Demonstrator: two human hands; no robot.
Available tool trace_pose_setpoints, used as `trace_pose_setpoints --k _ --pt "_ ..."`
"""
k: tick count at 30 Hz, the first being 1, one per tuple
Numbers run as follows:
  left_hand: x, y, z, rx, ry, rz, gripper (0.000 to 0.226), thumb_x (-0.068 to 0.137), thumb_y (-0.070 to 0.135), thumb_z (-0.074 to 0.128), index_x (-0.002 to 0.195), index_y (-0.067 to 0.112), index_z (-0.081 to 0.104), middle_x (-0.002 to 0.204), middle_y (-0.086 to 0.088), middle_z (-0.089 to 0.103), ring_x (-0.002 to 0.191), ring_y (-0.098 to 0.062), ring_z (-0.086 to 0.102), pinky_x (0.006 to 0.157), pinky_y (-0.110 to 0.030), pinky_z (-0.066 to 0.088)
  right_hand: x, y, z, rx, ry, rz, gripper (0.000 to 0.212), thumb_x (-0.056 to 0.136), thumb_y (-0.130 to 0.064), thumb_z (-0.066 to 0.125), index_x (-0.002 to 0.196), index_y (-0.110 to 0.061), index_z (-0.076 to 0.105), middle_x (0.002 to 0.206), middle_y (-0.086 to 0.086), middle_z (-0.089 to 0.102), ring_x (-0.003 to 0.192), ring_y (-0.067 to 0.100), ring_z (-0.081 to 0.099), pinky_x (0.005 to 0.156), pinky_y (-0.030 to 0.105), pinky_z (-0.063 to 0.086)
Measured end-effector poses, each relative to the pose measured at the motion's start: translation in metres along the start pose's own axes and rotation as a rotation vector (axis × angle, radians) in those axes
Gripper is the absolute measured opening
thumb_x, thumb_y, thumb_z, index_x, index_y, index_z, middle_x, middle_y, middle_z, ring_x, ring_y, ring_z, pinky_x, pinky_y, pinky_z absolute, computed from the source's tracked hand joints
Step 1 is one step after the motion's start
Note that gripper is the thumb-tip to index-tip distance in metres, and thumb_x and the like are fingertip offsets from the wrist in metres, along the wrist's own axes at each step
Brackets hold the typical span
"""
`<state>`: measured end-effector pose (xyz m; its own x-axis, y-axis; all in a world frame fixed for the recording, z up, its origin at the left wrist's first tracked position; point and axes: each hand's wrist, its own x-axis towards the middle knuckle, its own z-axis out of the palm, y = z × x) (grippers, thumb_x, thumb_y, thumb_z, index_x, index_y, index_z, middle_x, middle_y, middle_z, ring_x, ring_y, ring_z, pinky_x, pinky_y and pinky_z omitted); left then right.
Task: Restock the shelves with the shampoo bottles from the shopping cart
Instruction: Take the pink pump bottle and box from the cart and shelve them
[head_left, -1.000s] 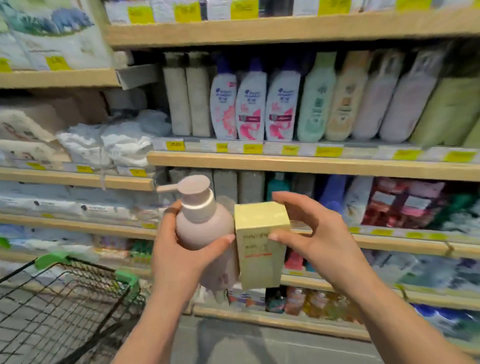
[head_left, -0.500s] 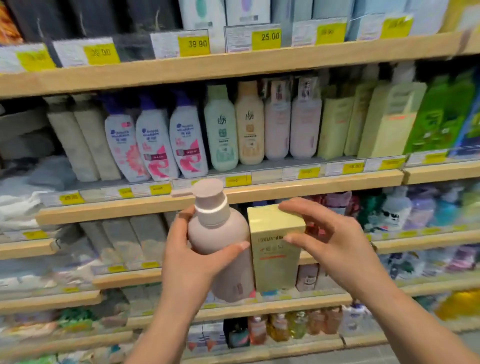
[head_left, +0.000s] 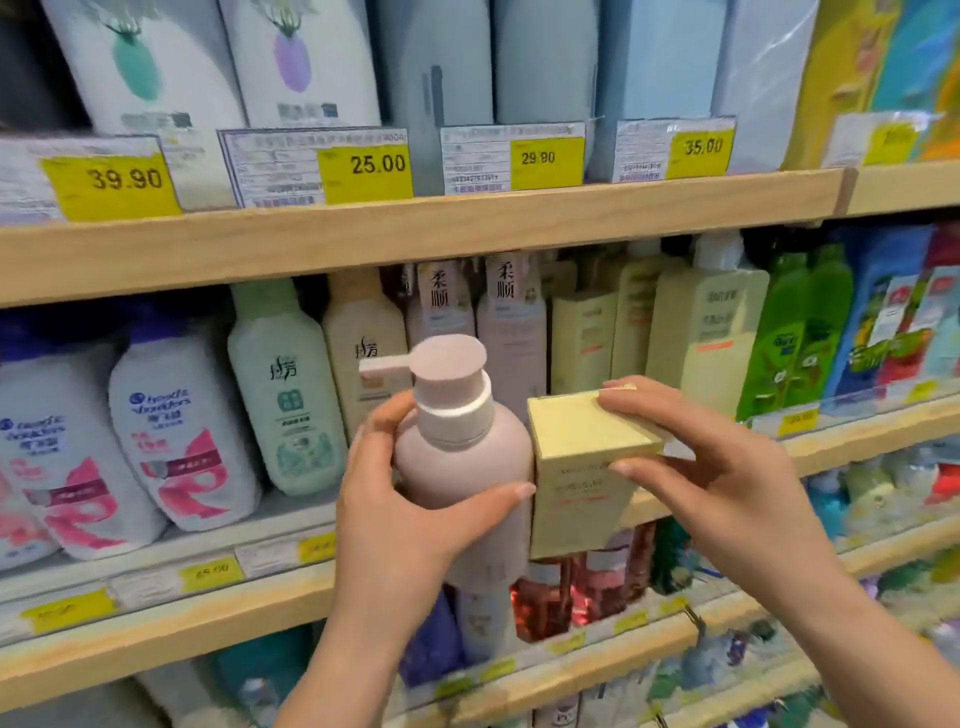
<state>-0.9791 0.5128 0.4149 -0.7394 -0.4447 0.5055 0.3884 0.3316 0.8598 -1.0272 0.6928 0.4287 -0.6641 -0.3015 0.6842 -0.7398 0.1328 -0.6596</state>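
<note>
Item 1: pink pump bottle (head_left: 462, 467). Upright, long axis vertical, pump spout pointing left. My left hand (head_left: 400, 514) is wrapped around its body, thumb across the front, fingers behind. Held in the air in front of the middle shelf (head_left: 171, 613), not resting on anything.

Item 2: pale yellow boxed bottle (head_left: 587, 467). Upright, just beside the pink bottle on its right, the two apparently touching along their sides. My right hand (head_left: 717, 483) is clamped on it, fingers over the top edge, thumb on the front face.

Item 3: matching stock. Pink tagged bottles (head_left: 511, 332) stand directly behind and slightly above the pink pump bottle; pale yellow bottles (head_left: 711, 332) stand behind and to the right of the box. Head & Shoulders bottles (head_left: 176, 441) occupy the left of the same shelf, well apart from my hands.

Judgement: both items lie forward and a little up from where they belong. The left hand is the nearer to the pink row, the right to the yellow row. I read each move as a short push straight away from me, kept upright. Whether a free slot exists in front of either row, I cannot tell; my hands hide the shelf edge there.

Shopping cart: out of view.
</note>
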Motion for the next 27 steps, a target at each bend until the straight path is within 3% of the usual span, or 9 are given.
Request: trace_pose_setpoints --k 3,7,10,12,18,24,27 --pt "0.022 0.003 0.019 -0.010 -0.038 0.053 0.069 0.025 0.049 0.079 0.085 0.062 0.046 0.103 0.020 0.054 0.093 0.007 0.053 0.077 -0.016 0.046 0.014 0.016 -0.012 -0.061 0.063 -0.070 0.037 0.072 -0.019 0.065 0.099 -0.040 0.052 0.110 -0.019 0.054 0.111 -0.022 0.040 0.080 0.000 0.041" --pt "0.039 0.004 0.041 -0.044 -0.076 0.059 0.067 0.026 0.045 0.078 0.083 0.061 0.047 0.096 0.029 0.057 0.087 0.010 0.054 0.067 -0.011 0.047 0.032 0.033 -0.027 -0.126 0.081 -0.138 0.044 0.071 -0.008 0.058 0.104 -0.036 0.050 0.112 -0.017 0.051 0.112 -0.022 0.040 0.082 0.000 0.040" --pt "0.046 0.010 0.052 -0.032 -0.067 0.099 0.067 0.025 0.048 0.076 0.085 0.061 0.047 0.094 0.034 0.057 0.089 0.009 0.055 0.070 -0.011 0.048 0.045 0.045 -0.039 -0.136 0.068 -0.181 0.044 0.072 -0.009 0.058 0.106 -0.035 0.048 0.113 -0.019 0.050 0.114 -0.020 0.040 0.081 0.000 0.040" --pt "0.049 0.015 0.058 -0.028 -0.035 0.147 0.068 0.027 0.048 0.077 0.087 0.060 0.047 0.095 0.033 0.057 0.091 0.007 0.055 0.073 -0.014 0.049 0.051 0.054 -0.043 -0.125 0.059 -0.210 0.045 0.073 -0.007 0.058 0.107 -0.035 0.048 0.113 -0.019 0.049 0.115 -0.019 0.039 0.082 0.000 0.040" --pt "0.049 0.012 0.090 0.052 0.061 0.203 0.069 0.030 0.049 0.075 0.088 0.067 0.043 0.106 0.020 0.052 0.095 0.010 0.050 0.076 -0.005 0.043 0.069 0.082 -0.062 -0.087 -0.011 -0.234 0.047 0.074 -0.002 0.061 0.113 -0.024 0.047 0.112 -0.018 0.048 0.115 -0.022 0.036 0.081 -0.002 0.039" --pt "0.051 -0.007 0.116 0.102 0.159 0.106 0.074 0.029 0.044 0.080 0.088 0.066 0.043 0.109 0.020 0.050 0.105 -0.002 0.050 0.090 -0.030 0.046 0.076 0.108 -0.071 -0.016 -0.108 -0.166 0.047 0.073 -0.003 0.063 0.109 -0.031 0.048 0.110 -0.020 0.048 0.108 -0.027 0.037 0.084 0.001 0.040" --pt "0.054 -0.010 0.120 0.119 0.204 0.069 0.068 0.028 0.046 0.078 0.085 0.065 0.044 0.107 0.019 0.051 0.102 -0.003 0.051 0.088 -0.032 0.047 0.075 0.117 -0.068 -0.017 -0.151 -0.148 0.044 0.076 -0.006 0.062 0.108 -0.032 0.049 0.110 -0.016 0.051 0.105 -0.014 0.044 0.078 0.013 0.044"
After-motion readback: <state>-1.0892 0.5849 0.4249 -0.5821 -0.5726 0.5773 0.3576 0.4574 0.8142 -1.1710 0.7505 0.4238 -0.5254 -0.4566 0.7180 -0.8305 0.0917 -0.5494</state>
